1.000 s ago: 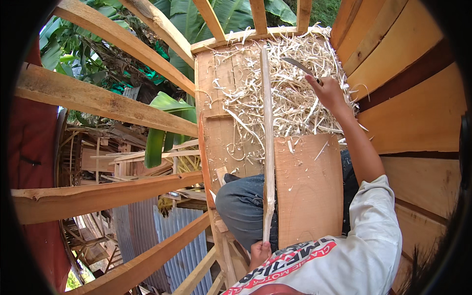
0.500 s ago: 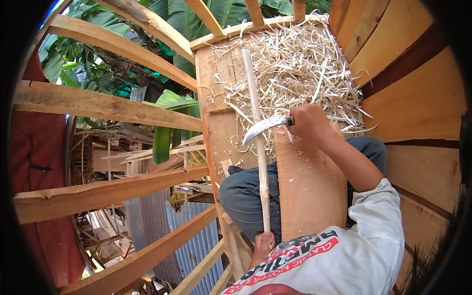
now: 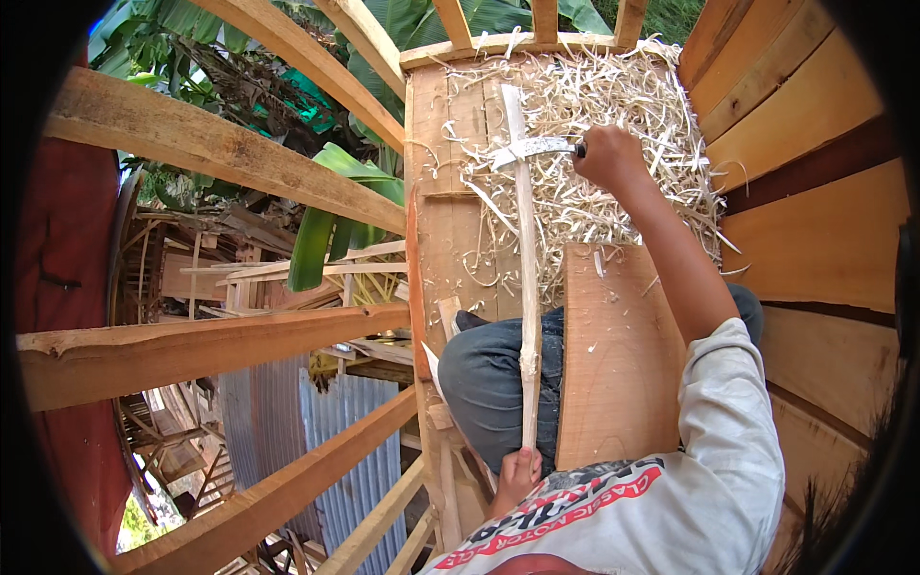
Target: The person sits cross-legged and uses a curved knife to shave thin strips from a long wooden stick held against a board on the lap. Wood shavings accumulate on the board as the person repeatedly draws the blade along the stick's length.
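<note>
My left hand [image 3: 518, 471] is closed round the near end of a long pale wooden stick [image 3: 529, 287], close to my body. The stick runs away from me past my bent knee, its far end over the shavings. My right hand [image 3: 613, 156] grips the dark handle of a curved knife [image 3: 537, 148], arm stretched forward. The blade lies across the stick near its far end, curving to the left. A rough knot shows on the stick beside my knee. A wide plank [image 3: 613, 364] rests on my lap to the right of the stick.
A thick heap of wood shavings [image 3: 623, 105] covers the boards ahead. Wooden slats [image 3: 220, 340] with gaps form the left side, with corrugated sheets [image 3: 355, 431] and banana leaves beyond. A plank wall [image 3: 815, 220] stands close on the right.
My right hand has moved the knife forward along the stick, from about its middle to near its far end. My left hand still holds the near end. The view has shifted slightly.
</note>
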`<state>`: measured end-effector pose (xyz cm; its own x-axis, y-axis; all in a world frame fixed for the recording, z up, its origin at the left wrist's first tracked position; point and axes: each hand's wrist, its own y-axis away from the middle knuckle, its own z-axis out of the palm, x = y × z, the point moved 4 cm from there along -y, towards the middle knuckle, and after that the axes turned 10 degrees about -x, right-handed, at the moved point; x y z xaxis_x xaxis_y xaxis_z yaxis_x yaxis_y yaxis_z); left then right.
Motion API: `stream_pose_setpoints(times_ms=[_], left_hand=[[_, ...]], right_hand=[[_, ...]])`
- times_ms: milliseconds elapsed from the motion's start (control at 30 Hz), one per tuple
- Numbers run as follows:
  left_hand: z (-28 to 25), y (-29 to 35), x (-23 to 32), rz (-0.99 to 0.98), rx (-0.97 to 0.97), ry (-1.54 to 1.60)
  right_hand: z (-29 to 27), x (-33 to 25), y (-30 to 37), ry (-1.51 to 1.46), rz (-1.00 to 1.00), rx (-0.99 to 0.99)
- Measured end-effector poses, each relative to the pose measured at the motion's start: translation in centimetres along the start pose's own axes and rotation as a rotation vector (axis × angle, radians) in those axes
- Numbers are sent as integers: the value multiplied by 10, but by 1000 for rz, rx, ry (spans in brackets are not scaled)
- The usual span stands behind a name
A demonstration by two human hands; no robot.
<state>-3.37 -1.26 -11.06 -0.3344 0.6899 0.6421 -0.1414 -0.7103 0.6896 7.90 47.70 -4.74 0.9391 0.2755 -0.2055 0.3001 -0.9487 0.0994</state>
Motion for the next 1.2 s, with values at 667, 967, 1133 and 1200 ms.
stream_pose_setpoints(times_ms=[667,967,1133,1200], left_hand=[[-6,-3,-16,119,6,38],[-3,1,-15,89,83,-76],[2,1,-4,64,188,-155],[7,3,3,75,221,-167]], right_hand=[[-22,90,-78,-237,392,-58],[4,100,96,-666,193,22],[-24,37,146,-285,-18,-89],[-27,23,148,-153,-78,-80]])
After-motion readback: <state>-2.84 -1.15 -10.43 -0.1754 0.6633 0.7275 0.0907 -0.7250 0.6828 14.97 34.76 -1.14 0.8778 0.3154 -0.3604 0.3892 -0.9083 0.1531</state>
